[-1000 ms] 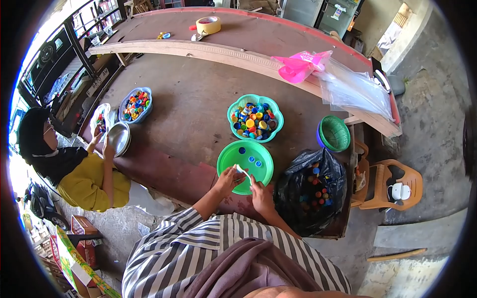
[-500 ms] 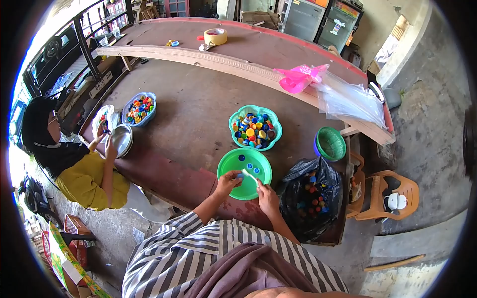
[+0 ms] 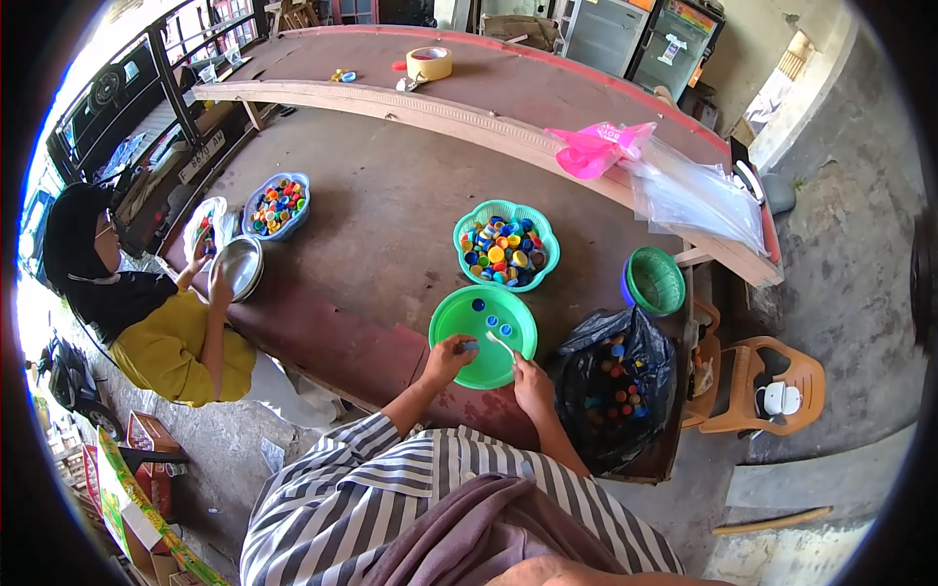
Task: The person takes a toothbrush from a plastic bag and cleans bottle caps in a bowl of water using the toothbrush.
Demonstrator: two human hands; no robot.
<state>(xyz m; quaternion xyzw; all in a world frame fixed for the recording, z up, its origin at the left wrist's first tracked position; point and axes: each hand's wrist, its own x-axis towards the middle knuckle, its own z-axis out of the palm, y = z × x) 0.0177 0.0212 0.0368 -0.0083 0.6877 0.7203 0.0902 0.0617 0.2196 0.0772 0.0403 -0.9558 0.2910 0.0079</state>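
Observation:
My left hand (image 3: pixel 447 359) pinches a blue bottle cap (image 3: pixel 470 347) over the near left part of a round green basin (image 3: pixel 531 317). In my right hand (image 3: pixel 533 387) is a slim white toothbrush-like tool (image 3: pixel 500 344), its tip pointing up and left, a small gap from the cap. Inside the basin lie a dark blue cap (image 3: pixel 478 305) and two lighter blue caps (image 3: pixel 498 325). Just beyond stands a turquoise scalloped basket (image 3: pixel 554 249) heaped with mixed bottle caps (image 3: pixel 498 252). Right of my right hand, a black plastic bag (image 3: pixel 576 366) gapes over more caps.
Nested green and purple baskets (image 3: pixel 656 281) stand at the right table edge. A wooden beam (image 3: pixel 410 119) crosses the table, bearing clear plastic bags (image 3: pixel 694 195). At left, a person (image 3: pixel 176 342) handles a metal bowl (image 3: pixel 240 271) beside a blue basket of caps (image 3: pixel 277 207).
The white tool's tip has come away from the cap, and my right hand has shifted slightly right and down. My left hand still holds the cap. The view has tilted slightly.

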